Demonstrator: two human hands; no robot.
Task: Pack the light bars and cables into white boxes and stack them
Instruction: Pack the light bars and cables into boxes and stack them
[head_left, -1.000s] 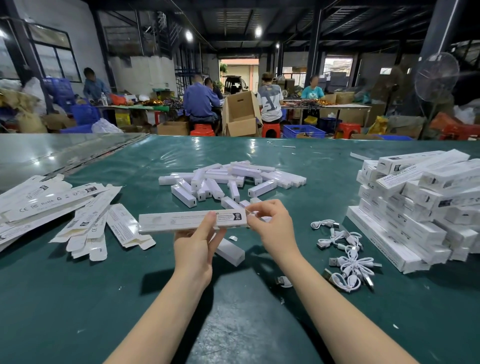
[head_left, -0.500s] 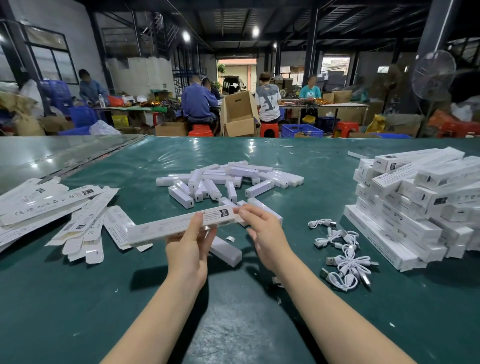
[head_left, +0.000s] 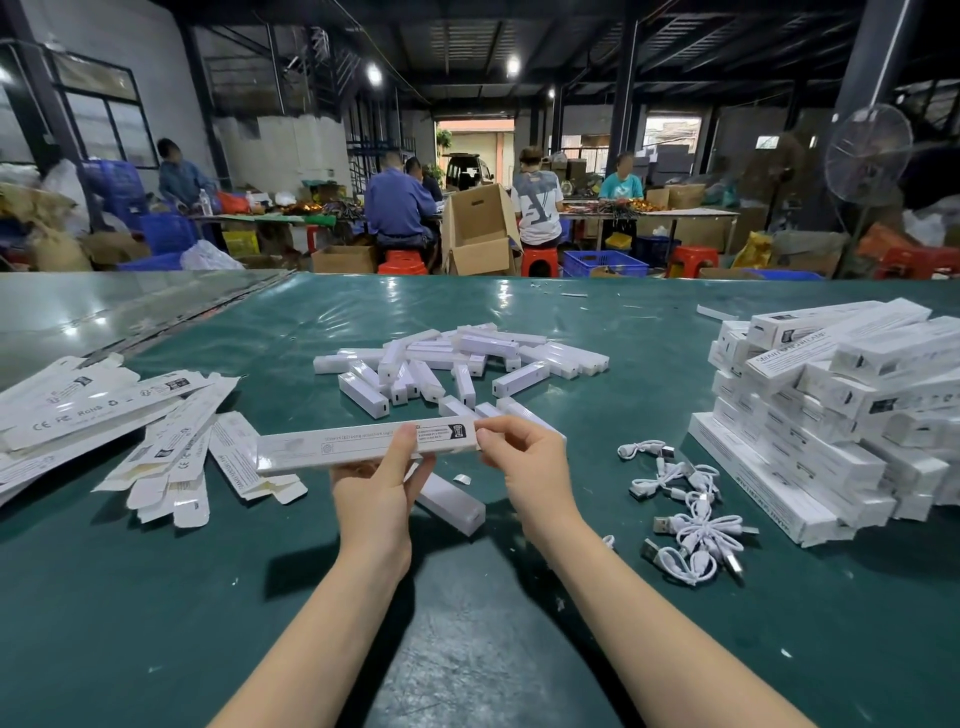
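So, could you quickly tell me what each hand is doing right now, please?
Left hand: holds the white box near its middle, thumb on its front face.
Right hand: pinches the right end of the same box.

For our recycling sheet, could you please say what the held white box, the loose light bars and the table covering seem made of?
White box: thin glossy printed card, judging by its sharp folds and sheen. Light bars: probably smooth white plastic, with moulded ends; hard to confirm. Table covering: likely green vinyl sheet, wrinkled, with bright glare.
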